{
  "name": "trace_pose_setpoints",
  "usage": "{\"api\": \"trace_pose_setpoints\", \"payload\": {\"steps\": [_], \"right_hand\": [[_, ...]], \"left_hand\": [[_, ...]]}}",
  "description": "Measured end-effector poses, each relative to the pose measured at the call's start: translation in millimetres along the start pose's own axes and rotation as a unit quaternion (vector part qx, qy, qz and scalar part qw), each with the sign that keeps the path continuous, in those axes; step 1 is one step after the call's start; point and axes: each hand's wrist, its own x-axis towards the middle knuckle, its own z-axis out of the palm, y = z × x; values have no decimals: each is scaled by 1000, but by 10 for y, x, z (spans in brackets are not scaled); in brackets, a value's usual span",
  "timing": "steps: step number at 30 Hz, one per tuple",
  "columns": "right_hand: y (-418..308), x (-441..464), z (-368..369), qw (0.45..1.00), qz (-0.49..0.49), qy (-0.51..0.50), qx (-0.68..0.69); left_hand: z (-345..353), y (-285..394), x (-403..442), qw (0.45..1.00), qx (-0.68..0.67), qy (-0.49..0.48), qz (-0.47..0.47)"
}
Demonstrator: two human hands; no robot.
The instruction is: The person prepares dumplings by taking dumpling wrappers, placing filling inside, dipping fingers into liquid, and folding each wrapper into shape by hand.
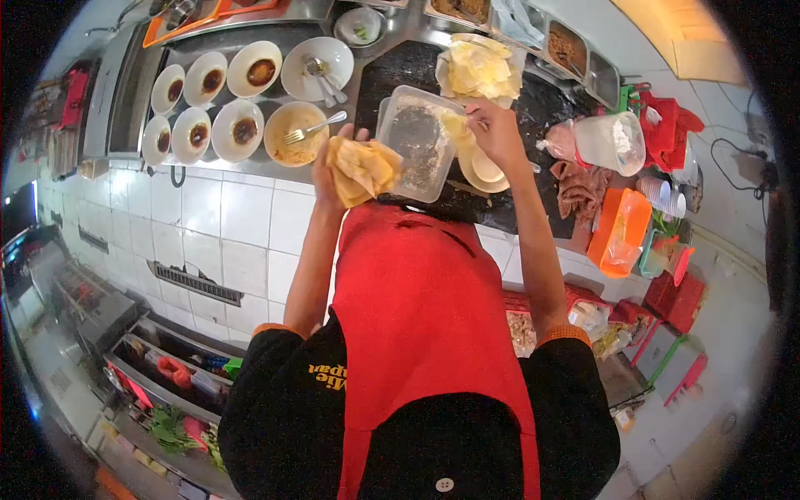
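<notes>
My left hand [327, 173] is closed around a bunch of thin yellow dough wrappers [363, 171], which is slightly blurred. In my right hand [493, 133], the fingers pinch a single pale yellow wrapper [455, 127] over the right rim of a clear plastic container [414, 150]. Whitish residue lines that container's inside. Just beyond my right hand lies a pile of yellow wrappers [479, 68] on a plastic sheet. Below the right wrist sits a pale round bowl [486, 171], partly covered by the forearm. Beside my left hand stands a bowl of orange-brown mix [292, 154] with a fork [315, 128].
Several white bowls [236, 131] with dark sauce stand in two rows at left, near a plate with spoons [317, 68]. Metal food trays [567, 48] line the back. At right are a tub of white powder [611, 143], a brown cloth [581, 190] and an orange basket [617, 232].
</notes>
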Motion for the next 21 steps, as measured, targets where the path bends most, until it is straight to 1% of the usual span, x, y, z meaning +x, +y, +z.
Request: {"api": "trace_pose_setpoints", "payload": {"steps": [1,2,3,4,6,8,9,10,12,13,14,16,17,18,19,21], "right_hand": [[58,14,117,998,3,-6,60],[113,38,243,998,-1,-11,61],[97,66,361,991,-22,-15,132],[72,95,486,978,-41,-18,204],[24,235,766,971,-45,-19,234],[68,418,1025,983,-54,-38,171],[235,509,1242,990,-56,-23,130],[255,504,1314,989,-60,-28,132],[272,526,1434,995,-66,64,28],[262,515,1472,990,-99,99,-6],[270,490,1489,990,-105,92,-2],[181,407,1454,970,-171,172,-32],[120,379,1406,966,-181,180,-48],[42,374,1379,966,-186,175,-44],[-18,369,1338,968,-173,180,-20],[-220,319,1138,970,-157,187,0]], "left_hand": [[83,45,-86,1000,0,2,6],[166,89,-196,999,9,19,38],[229,115,-281,997,18,37,69],[225,130,-330,996,17,40,76],[212,166,-392,987,92,85,101],[204,155,-391,987,84,86,107],[232,137,-394,985,102,93,107],[248,119,-398,982,119,99,108],[255,81,-366,982,106,99,120],[261,73,-349,983,119,73,116],[263,50,-340,984,133,49,111],[305,-16,-320,984,121,68,115],[317,-32,-297,984,130,53,110],[315,-48,-275,984,139,38,103],[313,-65,-259,979,169,41,105],[339,-102,-214,979,172,45,100]]}}
